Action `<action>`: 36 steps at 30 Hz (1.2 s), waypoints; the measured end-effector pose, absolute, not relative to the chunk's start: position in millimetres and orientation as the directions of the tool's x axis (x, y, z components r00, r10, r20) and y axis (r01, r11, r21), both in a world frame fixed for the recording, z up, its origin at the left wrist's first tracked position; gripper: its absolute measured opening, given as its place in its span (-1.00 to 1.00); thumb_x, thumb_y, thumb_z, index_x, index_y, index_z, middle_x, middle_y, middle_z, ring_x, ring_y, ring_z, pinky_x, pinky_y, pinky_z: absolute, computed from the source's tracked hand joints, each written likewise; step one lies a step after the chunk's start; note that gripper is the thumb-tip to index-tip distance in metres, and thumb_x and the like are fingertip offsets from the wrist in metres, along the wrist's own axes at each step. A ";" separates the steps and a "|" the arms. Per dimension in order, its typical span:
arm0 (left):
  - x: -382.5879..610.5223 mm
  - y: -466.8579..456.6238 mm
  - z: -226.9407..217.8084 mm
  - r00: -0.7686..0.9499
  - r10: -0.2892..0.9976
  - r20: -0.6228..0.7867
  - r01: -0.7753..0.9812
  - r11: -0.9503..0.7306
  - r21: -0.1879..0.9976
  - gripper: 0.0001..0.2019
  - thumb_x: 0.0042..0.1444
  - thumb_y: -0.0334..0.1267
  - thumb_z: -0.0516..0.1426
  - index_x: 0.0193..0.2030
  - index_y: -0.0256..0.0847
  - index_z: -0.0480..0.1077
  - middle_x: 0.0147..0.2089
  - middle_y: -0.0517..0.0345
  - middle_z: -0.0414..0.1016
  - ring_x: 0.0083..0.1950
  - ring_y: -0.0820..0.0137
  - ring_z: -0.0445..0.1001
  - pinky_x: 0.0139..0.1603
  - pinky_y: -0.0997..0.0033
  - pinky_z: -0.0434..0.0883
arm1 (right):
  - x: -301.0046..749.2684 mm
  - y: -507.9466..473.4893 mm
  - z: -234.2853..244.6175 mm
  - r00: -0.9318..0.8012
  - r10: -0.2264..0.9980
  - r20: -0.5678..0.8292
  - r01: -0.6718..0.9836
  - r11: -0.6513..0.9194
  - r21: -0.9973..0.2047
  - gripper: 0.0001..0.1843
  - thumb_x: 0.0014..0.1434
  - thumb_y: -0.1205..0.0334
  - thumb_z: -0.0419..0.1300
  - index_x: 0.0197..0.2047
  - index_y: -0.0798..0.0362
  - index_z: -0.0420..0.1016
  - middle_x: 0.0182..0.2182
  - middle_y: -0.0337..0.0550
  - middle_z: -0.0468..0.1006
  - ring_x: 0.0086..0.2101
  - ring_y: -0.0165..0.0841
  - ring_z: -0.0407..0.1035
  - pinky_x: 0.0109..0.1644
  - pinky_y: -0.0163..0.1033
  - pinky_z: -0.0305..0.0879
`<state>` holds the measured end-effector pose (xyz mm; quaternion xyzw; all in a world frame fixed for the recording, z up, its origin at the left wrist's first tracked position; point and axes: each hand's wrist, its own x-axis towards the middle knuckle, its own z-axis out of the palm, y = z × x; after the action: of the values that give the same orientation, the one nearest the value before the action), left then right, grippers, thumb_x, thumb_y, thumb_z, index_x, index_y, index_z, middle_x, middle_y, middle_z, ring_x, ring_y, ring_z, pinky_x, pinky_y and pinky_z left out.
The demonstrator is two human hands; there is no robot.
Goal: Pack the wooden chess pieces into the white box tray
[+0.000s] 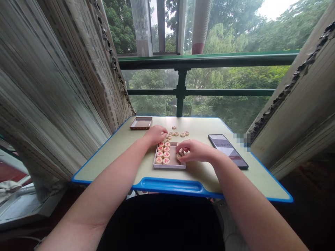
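Observation:
A shallow white box (169,167) on the small table holds Chinese chess pieces with red characters, set in two columns on its left side. Inside its right part, my right hand (191,150) has thumb and fingers closed round a chess piece with a black character (179,155). Just beyond the box's far left corner is my left hand (156,134), its fingertips pinched on a pale chess piece (163,133) that is partly hidden. Close by lie several loose chess pieces (176,134), with one farther back (174,127).
The brown-edged box lid (141,123) lies at the table's far left. To the right, a phone (228,150) displays a timer. The table (110,158) has a blue rim and a front groove (171,185). Curtains flank it, and a green railing (209,62) stands behind.

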<state>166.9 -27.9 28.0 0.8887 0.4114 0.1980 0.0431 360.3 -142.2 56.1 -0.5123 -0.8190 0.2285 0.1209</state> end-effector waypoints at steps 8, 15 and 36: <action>167.2 -28.7 29.1 0.585 0.750 0.308 0.719 -0.656 0.231 -0.73 0.04 -0.27 0.01 -0.26 -0.23 0.53 -0.18 0.08 0.56 -0.11 0.31 0.46 -0.03 0.40 0.37 | 360.3 -143.0 58.2 -0.482 0.875 -0.038 0.759 0.396 -0.518 -0.70 -0.12 0.20 0.27 -0.23 -0.03 0.55 -0.42 -0.24 0.43 -0.41 -0.39 0.28 -0.34 -0.33 0.16; 167.1 -27.2 28.1 0.592 0.758 0.274 0.725 -0.649 0.229 -0.72 -0.02 -0.36 0.02 -0.26 -0.22 0.53 -0.19 0.10 0.56 -0.12 0.33 0.46 -0.02 0.41 0.37 | 359.5 -141.6 56.9 -0.487 0.873 -0.025 0.744 0.399 -0.536 -0.81 -0.09 0.22 0.24 -0.33 0.00 0.55 -0.45 -0.23 0.45 -0.42 -0.39 0.28 -0.34 -0.33 0.16; 163.5 -10.1 12.2 0.528 0.808 0.261 0.766 -0.586 0.265 -0.65 0.07 -0.45 -0.02 -0.07 -0.22 0.47 -0.02 0.06 0.51 0.03 0.32 0.43 0.09 0.39 0.34 | 362.3 -131.6 50.2 -0.237 0.952 0.195 0.778 0.306 -0.549 -0.77 0.05 0.16 0.09 -0.34 0.07 0.53 -0.62 -0.29 0.28 -0.55 -0.46 0.14 -0.46 -0.34 0.02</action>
<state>163.5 -10.1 12.2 0.8720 0.4514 0.1800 0.0589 362.3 -131.6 50.2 -0.5635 -0.7673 0.1719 0.2532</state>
